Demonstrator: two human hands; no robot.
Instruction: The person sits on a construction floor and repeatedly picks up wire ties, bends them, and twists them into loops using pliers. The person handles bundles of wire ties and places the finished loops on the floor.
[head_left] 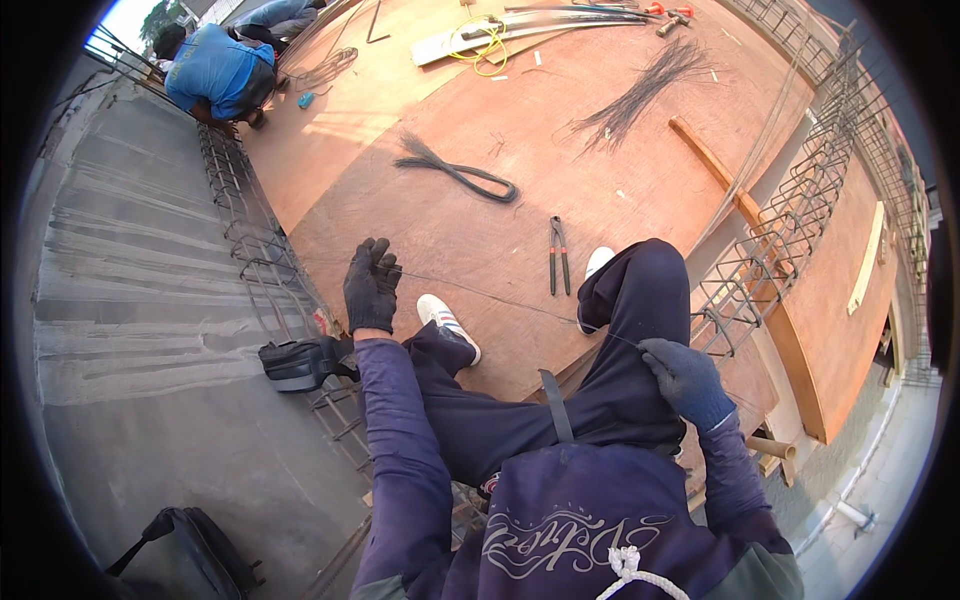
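A thin dark wire (500,297) stretches between my two gloved hands, across the front of my legs. My left hand (371,287), raised on the left, has loosely curled fingers at one end of it. Beside my right thigh, my right hand (686,381) is closed with the wire's other end at its fingertips. On the plywood beyond my feet lie pincers (559,257) with dark and reddish handles. Farther off are a folded bundle of tie wire (462,172) and a loose spread of wire strands (650,92).
Rebar cages run along the left (262,255) and right (775,240). A black pouch (300,366) hangs by my left forearm; a black bag (190,552) lies lower left. Timber (705,155), a hammer (672,24) and yellow cord (490,45) lie farther off. A person (222,75) crouches far left.
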